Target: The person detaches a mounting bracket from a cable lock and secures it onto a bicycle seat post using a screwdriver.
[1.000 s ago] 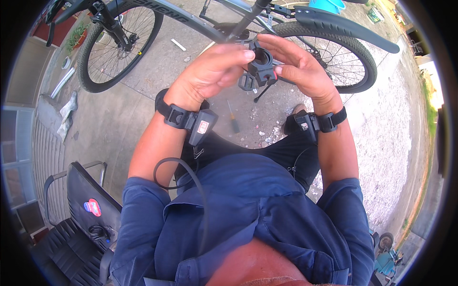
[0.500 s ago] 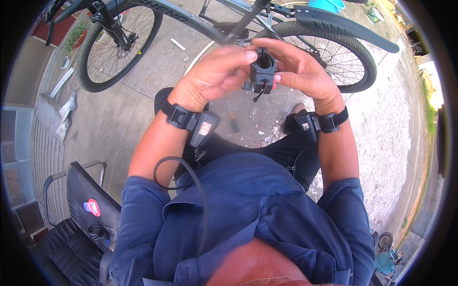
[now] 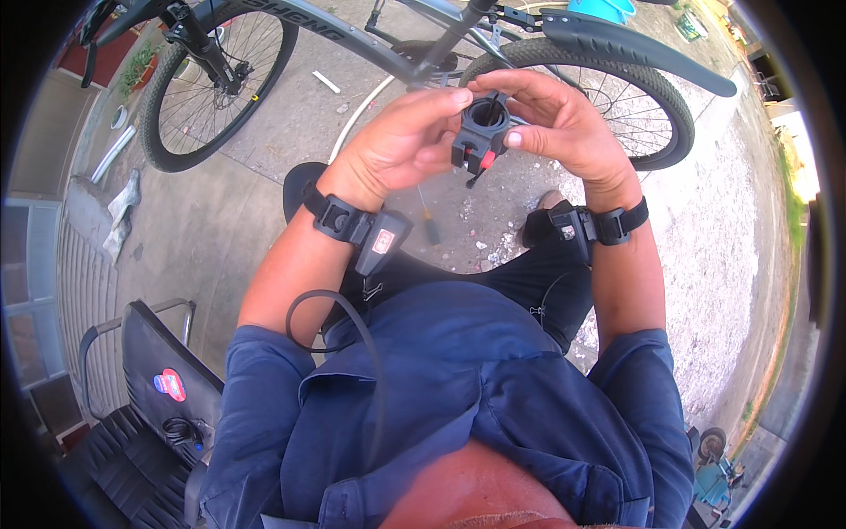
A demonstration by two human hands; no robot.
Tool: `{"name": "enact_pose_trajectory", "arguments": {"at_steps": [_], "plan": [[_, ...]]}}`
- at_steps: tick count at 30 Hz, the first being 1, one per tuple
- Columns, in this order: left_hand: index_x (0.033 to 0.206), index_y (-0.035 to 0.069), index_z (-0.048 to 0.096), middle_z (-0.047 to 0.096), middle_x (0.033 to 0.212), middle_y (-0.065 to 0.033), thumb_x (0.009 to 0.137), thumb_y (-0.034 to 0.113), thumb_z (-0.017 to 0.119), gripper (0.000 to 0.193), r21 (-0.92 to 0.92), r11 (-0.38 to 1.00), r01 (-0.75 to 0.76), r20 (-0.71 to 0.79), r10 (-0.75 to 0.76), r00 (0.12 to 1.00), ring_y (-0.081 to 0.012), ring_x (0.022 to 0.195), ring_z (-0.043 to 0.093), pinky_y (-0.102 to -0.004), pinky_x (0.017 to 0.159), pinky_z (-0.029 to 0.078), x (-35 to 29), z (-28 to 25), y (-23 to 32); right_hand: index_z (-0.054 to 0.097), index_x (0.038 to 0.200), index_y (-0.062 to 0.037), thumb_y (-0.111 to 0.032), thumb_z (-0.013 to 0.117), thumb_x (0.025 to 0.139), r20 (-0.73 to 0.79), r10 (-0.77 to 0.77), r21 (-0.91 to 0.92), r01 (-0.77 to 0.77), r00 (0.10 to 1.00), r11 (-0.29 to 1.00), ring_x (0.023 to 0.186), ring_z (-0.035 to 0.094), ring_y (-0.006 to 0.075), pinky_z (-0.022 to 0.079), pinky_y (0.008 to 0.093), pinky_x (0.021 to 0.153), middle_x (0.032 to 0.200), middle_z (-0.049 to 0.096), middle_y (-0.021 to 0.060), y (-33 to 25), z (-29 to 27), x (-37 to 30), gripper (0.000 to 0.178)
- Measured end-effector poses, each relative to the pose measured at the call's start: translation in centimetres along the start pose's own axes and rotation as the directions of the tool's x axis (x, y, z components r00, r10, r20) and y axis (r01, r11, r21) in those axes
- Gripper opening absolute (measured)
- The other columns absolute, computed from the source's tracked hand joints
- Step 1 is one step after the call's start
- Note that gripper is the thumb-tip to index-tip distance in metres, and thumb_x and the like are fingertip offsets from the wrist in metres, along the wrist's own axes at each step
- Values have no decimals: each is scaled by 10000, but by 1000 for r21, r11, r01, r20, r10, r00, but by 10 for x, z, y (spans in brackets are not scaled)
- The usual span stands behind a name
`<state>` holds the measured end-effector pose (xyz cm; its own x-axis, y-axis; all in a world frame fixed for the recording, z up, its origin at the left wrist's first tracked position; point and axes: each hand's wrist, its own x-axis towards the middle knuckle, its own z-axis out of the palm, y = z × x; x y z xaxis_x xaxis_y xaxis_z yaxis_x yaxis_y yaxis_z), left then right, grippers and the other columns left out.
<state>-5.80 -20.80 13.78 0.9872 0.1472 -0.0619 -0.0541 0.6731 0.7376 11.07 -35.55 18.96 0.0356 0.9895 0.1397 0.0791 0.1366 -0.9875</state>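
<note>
Between my hands is a black ring-shaped clamp (image 3: 481,139) with a round opening at the top, a red part low on its right side and a small dark piece hanging below. My left hand (image 3: 407,139) is closed at its left side, the thumb on the ring's upper edge. On the other side, the thumb and fingers of my right hand (image 3: 564,132) curl round the clamp. My left fingertips are partly hidden behind the clamp. Below the hands, a screwdriver (image 3: 430,227) lies on the ground.
A grey bicycle (image 3: 388,55) stands just beyond my hands, its rear wheel (image 3: 680,132) behind the right one. To my left is a black chair (image 3: 145,379) with a coiled cable (image 3: 182,432). At the far edge sits a blue tub (image 3: 608,9). Both wrists carry strapped devices.
The clamp has turned and tipped a little between my hands, so its ring opening and red part show more fully. Both hands keep hold of it with slight shifts.
</note>
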Motion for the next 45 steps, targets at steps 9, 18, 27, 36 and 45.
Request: {"name": "enact_pose_trajectory", "arguments": {"at_steps": [9,18,27,36,45], "plan": [[1213,-36,559,693,925,-198,981,325,542,430,0,1000,14,-34,-14,999,-72,528,571,-125,391,355,0,-13,-3,549,1343,-17,-59,746,838,-18,-18,45,19,1000,999,1238,536,162,380,336,1100,1304,597,61,9,2,2,544],[1203,-28,567,689,945,-158,968,323,566,423,-12,1000,-3,-2,2,1000,-82,550,599,-121,396,380,-1,-4,-1,545,1348,-17,-42,739,834,-2,31,38,-30,1000,999,1238,541,181,385,337,1097,1308,596,67,1,4,1,550],[1147,-17,598,690,885,-146,964,326,579,389,-47,999,17,-18,-18,1000,-32,411,446,-131,372,350,-3,-5,-3,573,1312,-12,-38,750,818,13,16,-13,-16,1000,1000,1229,549,184,402,333,1081,1288,607,65,1,5,1,525],[1131,-16,606,680,916,-115,968,321,608,374,32,995,97,-192,-89,977,-32,424,418,-145,349,290,-6,-3,5,603,1305,-65,14,709,794,-1,-32,-386,29,999,922,1152,576,152,481,300,953,1232,622,65,-7,8,-2,528],[1184,-14,600,675,914,-126,977,240,601,327,77,993,-87,-234,103,967,-28,475,365,-169,392,256,-13,25,24,531,1306,16,-28,651,862,-209,-95,228,143,973,963,1145,576,180,460,320,982,1245,599,104,34,6,-6,462]]}}
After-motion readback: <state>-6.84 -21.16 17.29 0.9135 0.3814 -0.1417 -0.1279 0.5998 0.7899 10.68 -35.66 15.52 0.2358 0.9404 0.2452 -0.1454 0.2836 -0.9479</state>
